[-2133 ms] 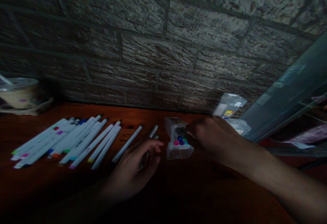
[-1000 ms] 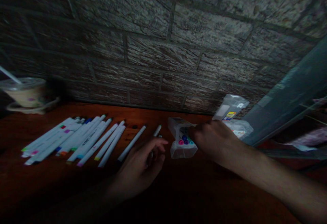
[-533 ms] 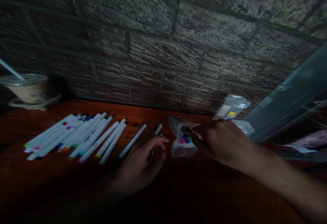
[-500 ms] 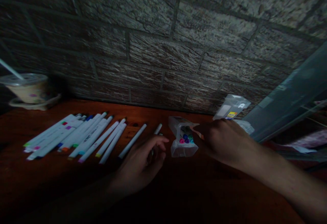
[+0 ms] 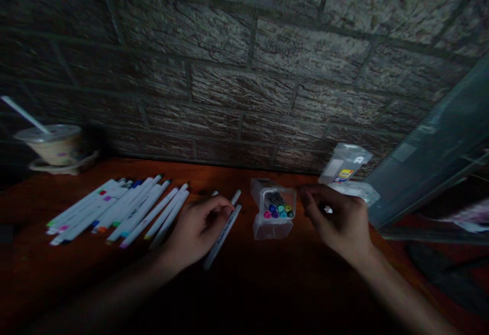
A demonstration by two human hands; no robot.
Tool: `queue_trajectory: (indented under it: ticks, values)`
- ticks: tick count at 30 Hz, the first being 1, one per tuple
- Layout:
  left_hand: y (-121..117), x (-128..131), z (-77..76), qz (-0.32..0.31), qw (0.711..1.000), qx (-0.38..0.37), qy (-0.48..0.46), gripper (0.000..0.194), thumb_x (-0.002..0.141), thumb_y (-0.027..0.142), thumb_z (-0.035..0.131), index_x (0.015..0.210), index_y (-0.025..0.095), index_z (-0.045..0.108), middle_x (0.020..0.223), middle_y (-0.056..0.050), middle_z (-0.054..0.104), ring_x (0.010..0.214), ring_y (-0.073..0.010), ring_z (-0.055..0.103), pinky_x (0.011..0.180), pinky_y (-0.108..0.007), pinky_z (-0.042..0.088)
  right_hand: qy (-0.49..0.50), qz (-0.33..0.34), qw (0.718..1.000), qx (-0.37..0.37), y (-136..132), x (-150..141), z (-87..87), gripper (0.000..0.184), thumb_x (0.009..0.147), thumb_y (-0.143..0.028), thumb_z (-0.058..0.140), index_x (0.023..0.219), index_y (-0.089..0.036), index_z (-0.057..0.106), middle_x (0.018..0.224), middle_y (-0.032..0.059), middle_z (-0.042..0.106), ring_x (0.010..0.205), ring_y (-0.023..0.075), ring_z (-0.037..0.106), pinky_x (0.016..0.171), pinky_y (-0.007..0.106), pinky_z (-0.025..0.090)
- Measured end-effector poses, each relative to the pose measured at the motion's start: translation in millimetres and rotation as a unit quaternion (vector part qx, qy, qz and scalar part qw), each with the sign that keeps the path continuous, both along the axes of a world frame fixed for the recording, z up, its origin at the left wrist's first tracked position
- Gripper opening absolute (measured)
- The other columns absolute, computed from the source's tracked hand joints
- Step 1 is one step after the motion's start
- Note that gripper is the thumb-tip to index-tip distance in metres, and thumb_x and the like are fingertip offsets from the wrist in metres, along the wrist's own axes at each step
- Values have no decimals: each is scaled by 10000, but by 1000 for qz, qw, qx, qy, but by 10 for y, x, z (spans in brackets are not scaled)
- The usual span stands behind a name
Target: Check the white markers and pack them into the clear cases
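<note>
My left hand is closed, thumb and fingertips pinching the upper end of a white marker that slants toward me. Another white marker lies just behind those fingertips. To the right, a clear plastic box lies on its side, its open end facing me. Inside it, several markers show pink, blue, teal, yellow and dark cap ends. Beside the box's right edge is my right hand, fingers curled with the tips together. What they hold, if anything, cannot be made out.
Several white markers lie in a row at the left of the wooden table. A lidded drink cup with a straw stands behind them. A clear case with a yellow label is at the back right, against the brick wall.
My left hand has closed on a marker. My right hand has turned and pulled slightly away from the box, and more cap ends now show in the box's opening.
</note>
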State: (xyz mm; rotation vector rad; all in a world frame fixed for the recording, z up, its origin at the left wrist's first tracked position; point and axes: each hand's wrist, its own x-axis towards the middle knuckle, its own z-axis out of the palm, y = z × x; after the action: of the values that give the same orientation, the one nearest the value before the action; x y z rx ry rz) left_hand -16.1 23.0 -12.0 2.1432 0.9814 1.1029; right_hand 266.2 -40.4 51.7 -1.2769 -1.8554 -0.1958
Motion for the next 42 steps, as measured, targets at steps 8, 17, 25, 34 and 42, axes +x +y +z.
queue_trajectory:
  ticks: [8, 17, 25, 34, 42]
  values:
    - [215, -79, -7, 83, 991, 63, 89, 350, 980, 320, 546, 658, 194, 594, 599, 22, 629, 579, -139, 587, 567, -240, 396, 139, -8, 990, 40, 106, 213, -479, 457, 986, -360, 654, 573, -201, 539, 471, -45, 490, 400, 94, 435, 421, 237, 311]
    - [223, -62, -7, 83, 987, 50, 129, 214, 935, 277, 605, 754, 191, 682, 701, 5, 711, 642, -153, 650, 631, -252, 427, 187, 7, 977, -101, 380, 316, -671, 472, 1052, -529, 460, 713, -223, 577, 571, 0, 583, 501, 160, 563, 497, 276, 415]
    - [309, -138, 6, 116, 987, 48, 99, 211, 959, 229, 539, 828, 187, 700, 760, -7, 737, 666, -149, 657, 617, -241, 436, 194, -4, 967, -164, 461, 385, -739, 411, 989, -565, 486, 813, -229, 646, 679, 51, 703, 609, 230, 671, 584, 330, 504]
    - [220, -81, -1, 59, 993, 25, 99, 162, 918, 181, 570, 845, 199, 712, 755, -2, 735, 659, -149, 660, 609, -247, 437, 234, 4, 939, -252, 530, 376, -819, 392, 921, -507, 498, 644, -248, 595, 507, 5, 566, 468, 192, 541, 451, 292, 422]
    - [220, -69, -65, 42, 993, 36, 105, 191, 956, 244, 593, 1122, 234, 687, 891, -7, 727, 797, -171, 689, 713, -268, 520, 265, 81, 906, -319, 593, 426, -882, 206, 836, -322, 530, 803, -194, 688, 643, 12, 649, 544, 169, 570, 505, 273, 451]
